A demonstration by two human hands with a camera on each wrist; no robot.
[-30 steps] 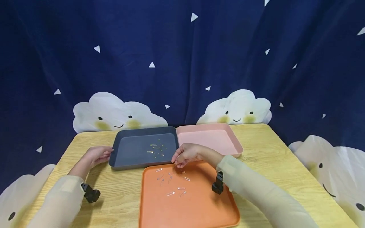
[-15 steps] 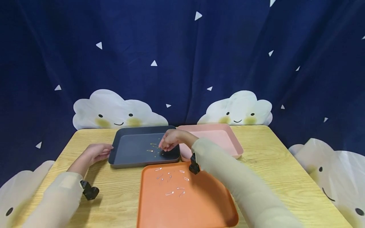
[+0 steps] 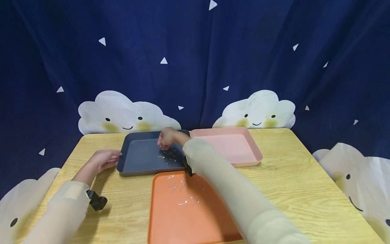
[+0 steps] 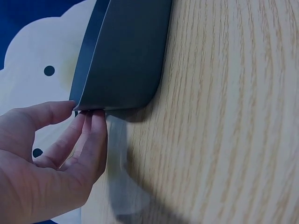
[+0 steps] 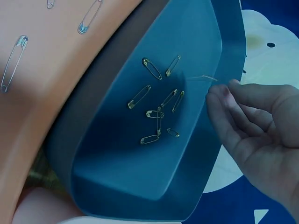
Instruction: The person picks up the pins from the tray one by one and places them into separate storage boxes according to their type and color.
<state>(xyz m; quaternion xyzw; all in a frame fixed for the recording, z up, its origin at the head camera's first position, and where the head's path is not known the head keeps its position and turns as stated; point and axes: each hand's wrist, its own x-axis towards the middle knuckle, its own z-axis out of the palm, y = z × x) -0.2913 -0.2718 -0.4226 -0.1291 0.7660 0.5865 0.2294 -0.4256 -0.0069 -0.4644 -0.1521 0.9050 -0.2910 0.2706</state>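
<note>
My left hand (image 4: 60,158) pinches the left rim of the dark grey tray (image 4: 124,56) between thumb and fingers. Above the inside of that tray, my right hand (image 3: 167,138) holds a thin gold safety pin (image 5: 208,77) at its fingertips; part of the pin is hidden by them. Below the right hand lie several gold safety pins (image 5: 159,114), loosely scattered on the tray floor. Several silver safety pins (image 3: 182,203) are spread over the orange tray (image 3: 176,227) in front, some shaded by the right sleeve.
A pink tray (image 3: 225,162) adjoins the grey tray on the right. All three trays rest on a wooden table (image 3: 292,183), with a dark blue curtain (image 3: 137,51) behind it. The right forearm reaches across the orange tray's right side.
My right hand has moved from the orange tray's far edge up and left over the grey tray. The left hand keeps its place at the grey tray's rim.
</note>
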